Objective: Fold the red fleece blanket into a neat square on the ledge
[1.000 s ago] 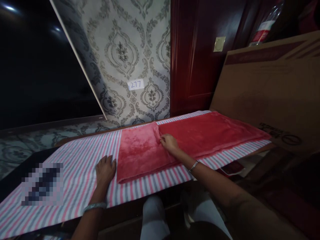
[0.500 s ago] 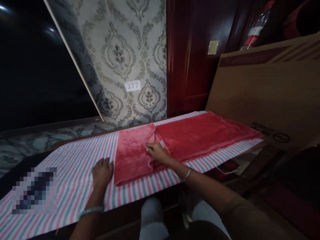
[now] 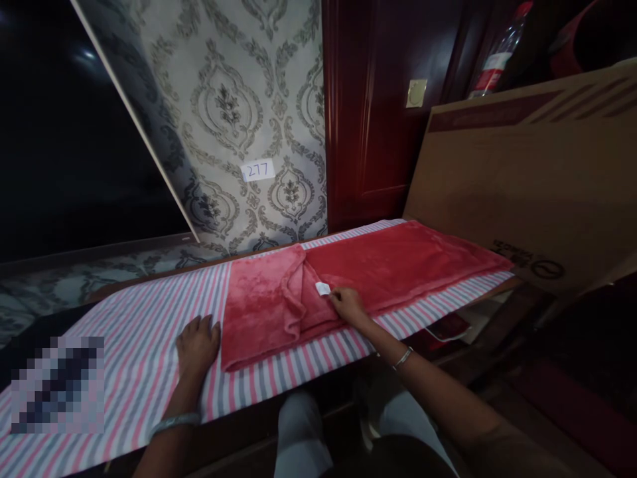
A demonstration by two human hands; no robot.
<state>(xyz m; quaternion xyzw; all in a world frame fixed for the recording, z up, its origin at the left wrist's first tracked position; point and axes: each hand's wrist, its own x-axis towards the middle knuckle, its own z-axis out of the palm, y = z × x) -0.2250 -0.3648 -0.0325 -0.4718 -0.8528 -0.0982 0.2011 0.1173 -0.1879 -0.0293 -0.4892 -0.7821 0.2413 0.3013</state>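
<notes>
A red plush blanket (image 3: 368, 265) lies folded lengthwise on a pink, grey and white striped cloth (image 3: 149, 345). Its left part is folded over, with a wavy, rumpled edge near the middle. Beside that edge a small white label (image 3: 322, 289) shows on the blanket. My right hand (image 3: 351, 307) is closed in a pinch at the blanket just right of the label; the fingertips partly hide what they grip. Left of the blanket's end, my left hand (image 3: 198, 346) rests flat on the striped cloth with fingers spread, holding nothing.
A large cardboard box (image 3: 522, 166) stands at the right end, with a plastic bottle (image 3: 495, 66) behind its top edge. On the left a dark screen (image 3: 84, 133) hangs before the patterned wall (image 3: 223, 113). A paper marked 277 (image 3: 257, 170) is on the wall.
My right hand has left the folded edge and moved right, to beside the white label. The edge now lies rumpled, with more label showing. My left hand stays in place on the cloth.
</notes>
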